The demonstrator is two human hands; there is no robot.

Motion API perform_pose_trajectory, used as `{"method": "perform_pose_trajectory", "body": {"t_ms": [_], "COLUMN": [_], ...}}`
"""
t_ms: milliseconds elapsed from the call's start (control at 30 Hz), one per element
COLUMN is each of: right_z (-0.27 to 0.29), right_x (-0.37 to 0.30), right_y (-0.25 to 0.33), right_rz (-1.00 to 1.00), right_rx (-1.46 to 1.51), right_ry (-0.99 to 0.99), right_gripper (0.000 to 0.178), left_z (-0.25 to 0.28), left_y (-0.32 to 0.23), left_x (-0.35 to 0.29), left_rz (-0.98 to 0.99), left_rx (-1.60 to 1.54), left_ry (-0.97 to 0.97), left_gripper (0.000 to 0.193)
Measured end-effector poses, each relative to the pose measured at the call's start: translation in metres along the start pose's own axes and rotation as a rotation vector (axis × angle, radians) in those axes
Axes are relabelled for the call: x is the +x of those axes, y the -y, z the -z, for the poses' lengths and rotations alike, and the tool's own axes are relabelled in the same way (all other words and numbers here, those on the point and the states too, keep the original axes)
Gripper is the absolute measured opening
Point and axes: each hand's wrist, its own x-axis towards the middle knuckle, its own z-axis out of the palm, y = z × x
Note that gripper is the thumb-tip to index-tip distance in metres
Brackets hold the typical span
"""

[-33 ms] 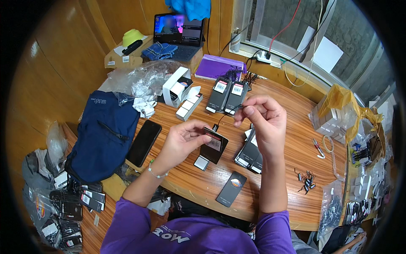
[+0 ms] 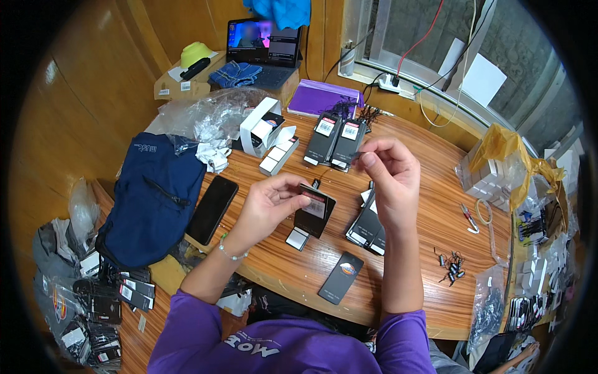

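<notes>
Pinched between thumb and fingers, a black hang tag [image 2: 311, 215] with a barcode sticker is in my left hand [image 2: 274, 202]. A small dark string end [image 2: 316, 183] shows at the tag's top edge. My right hand [image 2: 389, 171] is raised to the right, fingertips closed on a thin black string [image 2: 356, 157], mostly too fine to follow. Below the held tag lies a small stack of white labels [image 2: 298, 238]. A single black tag [image 2: 341, 278] with a coloured emblem rests at the table's near edge. Behind my right wrist sits a pile of black tags [image 2: 369, 224].
Two stacks of stickered tags [image 2: 324, 138] stand farther back beside a white box [image 2: 252, 128]. A phone [image 2: 212, 210] and a navy bag [image 2: 149, 199] lie left. On the right are black string loops [image 2: 451, 267], a red-handled cutter [image 2: 468, 218] and a plastic bag [image 2: 487, 302].
The black string that spanned the gap between my hands is now barely visible. My right hand has shifted very slightly; the tag in my left hand tilts a little differently.
</notes>
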Motion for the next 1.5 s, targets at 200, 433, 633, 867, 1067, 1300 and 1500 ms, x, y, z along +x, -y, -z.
{"method": "perform_pose_trajectory", "body": {"t_ms": [200, 433, 633, 867, 1067, 1300, 1500], "right_z": [-0.018, -0.024, -0.038, -0.042, -0.043, -0.045, -0.042], "right_x": [0.006, 0.002, -0.005, -0.006, -0.006, -0.007, -0.008], "right_y": [-0.016, -0.031, -0.045, -0.048, -0.047, -0.046, -0.05], "right_rz": [-0.057, -0.276, -0.057, 0.051, 0.101, -0.05, -0.32], "right_rx": [0.182, -0.02, -0.597, -0.7, -0.749, -0.638, -0.131], "right_ry": [-0.056, 0.045, -0.016, -0.034, -0.02, -0.037, -0.042], "right_gripper": [0.009, 0.012, 0.01, 0.009, 0.008, 0.011, 0.012], "left_z": [0.012, 0.015, 0.015, 0.012, 0.008, 0.005, 0.001], "left_y": [0.003, -0.001, 0.001, 0.003, 0.002, -0.003, -0.012], "left_x": [0.016, 0.015, 0.015, 0.014, 0.012, 0.008, 0.004], "left_rz": [-0.199, -0.123, -0.166, -0.179, -0.162, -0.229, -0.361], "left_rx": [0.124, 0.103, 0.082, 0.027, 0.054, 0.248, 0.498], "left_ry": [-0.139, -0.202, -0.204, -0.188, -0.189, -0.215, -0.263], "left_gripper": [0.021, 0.021, 0.02, 0.019, 0.019, 0.016, 0.013]}}
